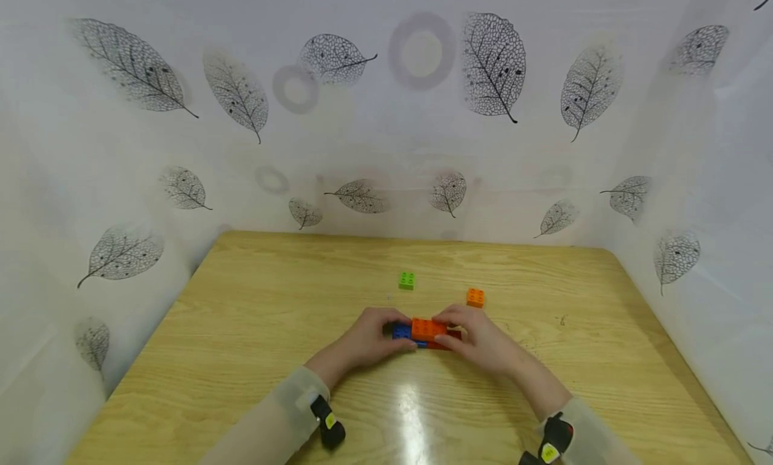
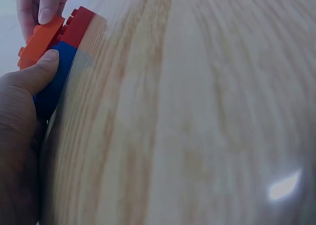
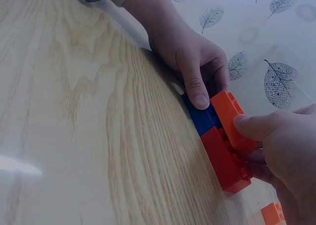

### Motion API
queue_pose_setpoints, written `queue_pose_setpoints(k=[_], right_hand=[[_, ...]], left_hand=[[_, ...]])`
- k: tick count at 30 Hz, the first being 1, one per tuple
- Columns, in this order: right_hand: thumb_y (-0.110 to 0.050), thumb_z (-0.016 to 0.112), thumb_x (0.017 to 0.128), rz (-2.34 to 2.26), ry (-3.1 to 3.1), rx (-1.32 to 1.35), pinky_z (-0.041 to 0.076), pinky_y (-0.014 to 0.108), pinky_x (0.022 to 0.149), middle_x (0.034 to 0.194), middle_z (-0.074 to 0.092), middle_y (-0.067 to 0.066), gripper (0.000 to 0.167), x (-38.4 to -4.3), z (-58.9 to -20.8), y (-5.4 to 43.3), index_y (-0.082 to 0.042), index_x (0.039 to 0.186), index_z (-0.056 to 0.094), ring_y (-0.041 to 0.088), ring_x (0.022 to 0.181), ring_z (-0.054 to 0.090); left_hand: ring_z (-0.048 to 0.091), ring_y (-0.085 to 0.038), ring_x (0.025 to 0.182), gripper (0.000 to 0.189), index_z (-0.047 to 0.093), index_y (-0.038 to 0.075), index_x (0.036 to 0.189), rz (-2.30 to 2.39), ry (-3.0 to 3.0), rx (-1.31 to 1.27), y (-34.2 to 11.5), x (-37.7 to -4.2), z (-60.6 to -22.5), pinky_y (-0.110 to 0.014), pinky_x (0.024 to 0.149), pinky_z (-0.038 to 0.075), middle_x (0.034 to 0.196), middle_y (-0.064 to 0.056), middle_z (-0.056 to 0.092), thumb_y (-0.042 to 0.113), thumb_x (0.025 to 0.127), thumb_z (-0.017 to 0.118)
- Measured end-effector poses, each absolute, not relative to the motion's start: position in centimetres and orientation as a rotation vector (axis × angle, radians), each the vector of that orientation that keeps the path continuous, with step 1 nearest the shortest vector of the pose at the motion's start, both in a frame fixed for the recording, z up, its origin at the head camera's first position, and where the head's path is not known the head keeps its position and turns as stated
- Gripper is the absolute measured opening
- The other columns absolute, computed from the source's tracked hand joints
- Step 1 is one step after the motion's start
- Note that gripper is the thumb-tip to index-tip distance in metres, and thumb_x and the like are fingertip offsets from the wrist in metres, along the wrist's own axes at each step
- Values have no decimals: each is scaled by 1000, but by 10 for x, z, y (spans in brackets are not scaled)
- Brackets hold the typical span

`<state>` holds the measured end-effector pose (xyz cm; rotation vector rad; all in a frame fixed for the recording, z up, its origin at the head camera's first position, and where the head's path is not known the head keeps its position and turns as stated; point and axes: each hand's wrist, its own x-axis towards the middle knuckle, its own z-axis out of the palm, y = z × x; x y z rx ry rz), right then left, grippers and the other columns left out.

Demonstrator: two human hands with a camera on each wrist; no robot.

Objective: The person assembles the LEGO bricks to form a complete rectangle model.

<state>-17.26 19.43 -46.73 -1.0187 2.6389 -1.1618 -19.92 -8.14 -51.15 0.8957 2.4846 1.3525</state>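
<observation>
A long orange brick [image 1: 427, 329] lies over a blue brick [image 1: 401, 331] and a red brick [image 3: 222, 158], which stand end to end on the wooden table. My left hand [image 1: 373, 337] pinches the blue brick, its thumb on the near side. With thumb and fingers, my right hand [image 1: 483, 341] grips the orange brick from the right. In the right wrist view, studs of the blue and red bricks show under the tilted orange brick, so it looks not fully seated. My fingers on the far side are partly hidden.
Farther back on the table [image 1: 290, 277] stand a small green brick [image 1: 407, 281] and, to its right, a small orange brick [image 1: 476, 297]. A white curtain with a leaf print [image 1: 362, 143] hangs behind the table and along both sides.
</observation>
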Motion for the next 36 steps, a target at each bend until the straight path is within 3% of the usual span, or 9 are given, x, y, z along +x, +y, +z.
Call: queue_pose_setpoints(k=[16,24,36], right_hand=[[-12,80,97,-1206,2670,-1055,59,34,90,114,71,-7,28,-172,-477,193,-7,125,77,10,103,66],[-15,82,95,-1233,2669,-959,58,35,93,110,71,-11,30,-173,-477,193,-9,124,78,10,104,67],[-16,84,93,-1321,2601,-826,57,36,93,108,71,-13,31,-173,-478,194,-13,124,79,10,104,68]], left_hand=[[66,-5,105,39,79,21,124,1352,2480,915,-81,-200,-513,-30,95,53,113,15,73,36,89,89],[65,-8,114,51,73,14,136,1396,2450,871,-78,-199,-506,-33,101,52,125,10,72,41,93,84],[69,-10,105,28,81,17,120,1515,2402,965,-70,-200,-504,-33,96,56,113,9,76,27,94,84]])
